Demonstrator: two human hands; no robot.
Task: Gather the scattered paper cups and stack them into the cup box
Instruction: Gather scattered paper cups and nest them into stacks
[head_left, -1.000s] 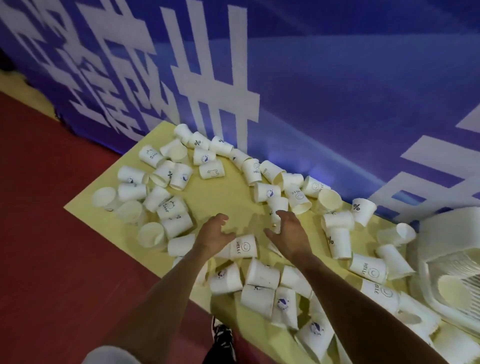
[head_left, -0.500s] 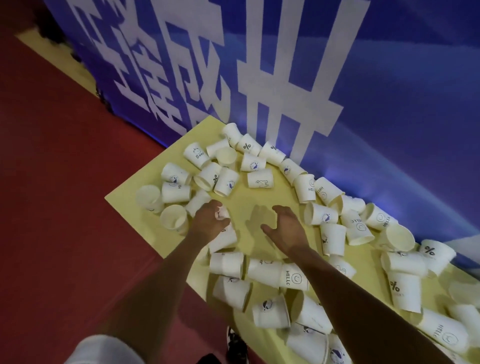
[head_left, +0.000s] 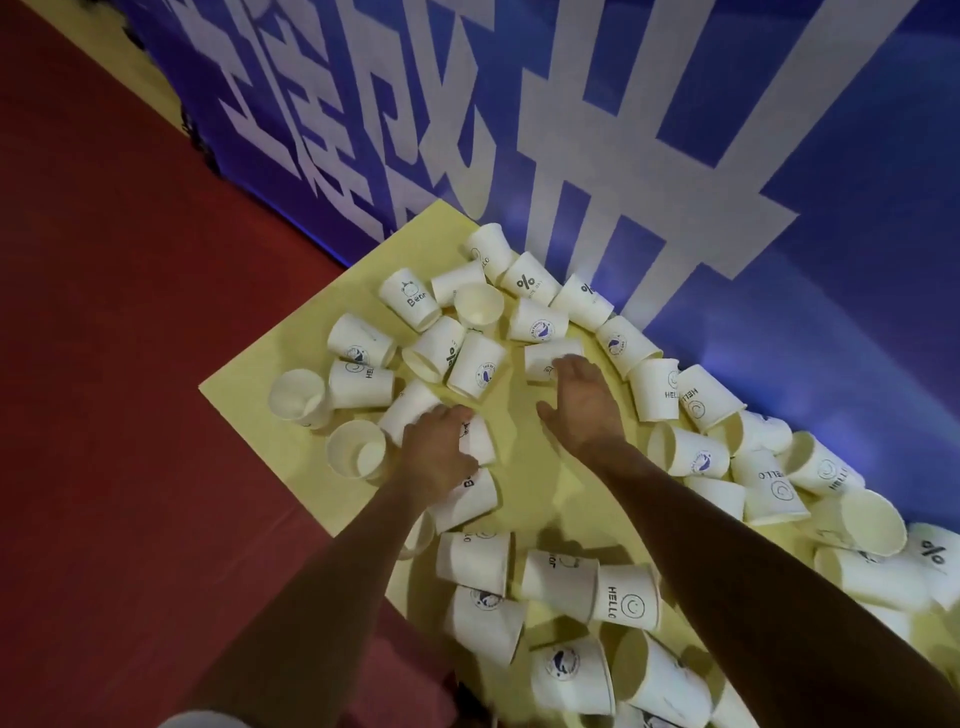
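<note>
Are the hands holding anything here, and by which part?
The left hand grips a lying cup round its side wall. The right hand holds nothing; its straight fingers touch another cup.

Overall exposure is dim and colours are muted. The brightest patch is a pale glare on the blue banner (head_left: 831, 260) just above the table line. The light appears to come from low on the right, though the source is out of frame. The forearms (head_left: 727, 545) read dark and underexposed, and soft shadows fall beneath them on the yellow table cover (head_left: 524, 483). Print on the paper cups (head_left: 524, 283) mid-frame is legible; those at the lower right edge are smeared. Banner strokes bow with wide-angle distortion.
</note>
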